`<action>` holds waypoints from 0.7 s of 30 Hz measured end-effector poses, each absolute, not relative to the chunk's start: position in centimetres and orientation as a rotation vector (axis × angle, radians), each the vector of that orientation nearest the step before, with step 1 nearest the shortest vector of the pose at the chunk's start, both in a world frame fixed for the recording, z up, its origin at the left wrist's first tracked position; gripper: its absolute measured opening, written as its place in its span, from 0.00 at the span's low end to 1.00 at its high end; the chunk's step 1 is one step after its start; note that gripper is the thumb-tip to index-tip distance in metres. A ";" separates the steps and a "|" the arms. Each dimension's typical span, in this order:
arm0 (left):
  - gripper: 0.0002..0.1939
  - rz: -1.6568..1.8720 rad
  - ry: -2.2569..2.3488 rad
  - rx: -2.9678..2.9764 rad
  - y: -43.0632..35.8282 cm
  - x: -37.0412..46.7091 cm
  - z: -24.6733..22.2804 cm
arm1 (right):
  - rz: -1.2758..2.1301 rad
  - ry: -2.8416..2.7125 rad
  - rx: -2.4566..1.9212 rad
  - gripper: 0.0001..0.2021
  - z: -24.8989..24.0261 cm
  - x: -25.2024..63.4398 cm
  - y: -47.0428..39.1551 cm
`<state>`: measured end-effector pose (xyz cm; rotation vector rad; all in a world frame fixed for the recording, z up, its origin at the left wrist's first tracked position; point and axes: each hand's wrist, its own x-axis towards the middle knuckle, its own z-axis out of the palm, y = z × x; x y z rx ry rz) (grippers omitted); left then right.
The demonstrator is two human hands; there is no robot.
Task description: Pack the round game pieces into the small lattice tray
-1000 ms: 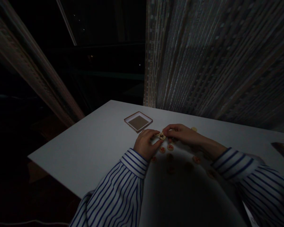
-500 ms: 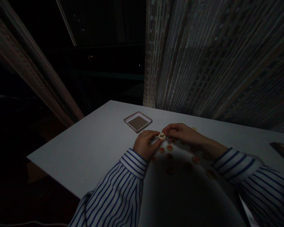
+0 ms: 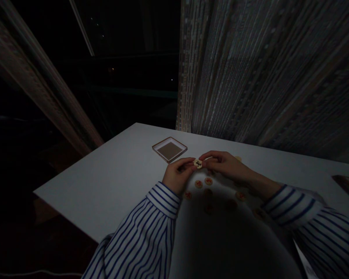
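A round pale piece with a dark character (image 3: 198,164) is held up between my two hands, above the white table (image 3: 104,182). My left hand (image 3: 178,174) pinches its left side with thumb and fingers. From the right, my right hand (image 3: 225,164) grips the same piece with its fingertips. Below the hands lie several round pieces with red characters, among them one piece (image 3: 198,184), another beside it (image 3: 208,181) and one farther left (image 3: 187,195). Other pieces in the shadow are too dark to read.
A shallow square box part (image 3: 169,150) rests beyond my left hand. At the right edge of the table is a dark-rimmed object (image 3: 347,185). Curtains (image 3: 221,77) hang behind the table.
The held piece has turned and risen slightly between my fingers. My left fingers have shifted up a little around it, showing more of the red piece at lower left.
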<state>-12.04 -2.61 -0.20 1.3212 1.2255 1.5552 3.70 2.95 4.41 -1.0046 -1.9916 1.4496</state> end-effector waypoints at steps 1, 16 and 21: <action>0.11 1.565 1.208 1.271 -2.6 -12.1 -0.2 | 1.447 -1.998 -0.992 0.13 4.2 3.8 2.9; 0.09 1.570 1.203 1.121 -2.7 -12.1 -0.3 | 0.752 -2.466 -0.912 0.16 4.4 3.6 1.9; 0.09 1.590 1.327 1.194 -2.5 -12.3 -0.6 | 0.510 -2.555 -0.994 0.14 4.6 3.8 2.1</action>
